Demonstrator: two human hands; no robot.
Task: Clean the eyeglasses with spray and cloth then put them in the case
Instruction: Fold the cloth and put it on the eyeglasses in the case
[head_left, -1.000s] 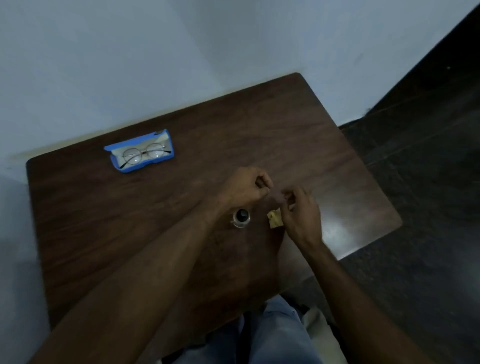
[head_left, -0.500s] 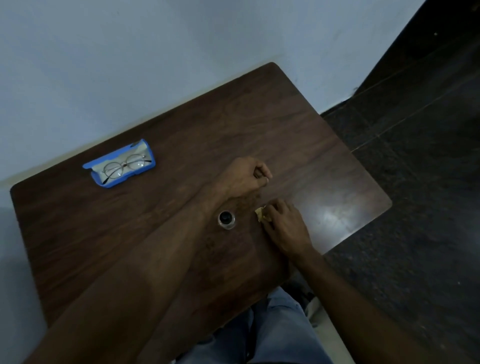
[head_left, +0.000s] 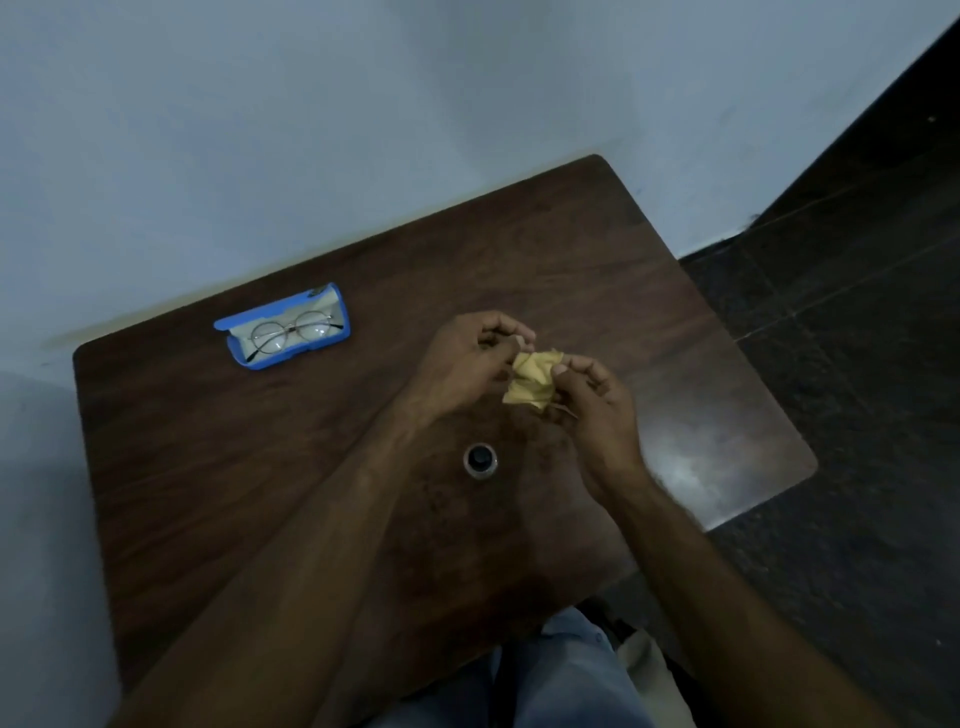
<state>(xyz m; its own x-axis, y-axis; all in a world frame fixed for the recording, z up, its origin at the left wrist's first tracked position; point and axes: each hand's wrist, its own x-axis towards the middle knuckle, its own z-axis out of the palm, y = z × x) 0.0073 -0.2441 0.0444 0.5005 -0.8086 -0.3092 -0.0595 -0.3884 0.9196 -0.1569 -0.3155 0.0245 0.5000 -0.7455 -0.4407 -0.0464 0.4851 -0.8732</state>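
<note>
A small yellow cloth (head_left: 531, 382) hangs crumpled above the middle of the table, pinched between both hands. My left hand (head_left: 467, 361) holds its upper left edge and my right hand (head_left: 597, 400) holds its right side. Round wire-framed eyeglasses (head_left: 291, 332) lie in an open blue case (head_left: 283, 332) at the far left of the table. A small spray bottle (head_left: 480, 459) with a dark cap stands upright on the table, just below the hands and apart from them.
The dark wooden table (head_left: 260, 467) stands against a pale wall. Its right edge drops to a dark tiled floor (head_left: 857, 364). My lap in blue trousers (head_left: 550, 675) shows at the near table edge.
My right hand has lifted the yellow cloth off the table. My left hand has come across and taken hold of it, so both hands now hold it above the table.
</note>
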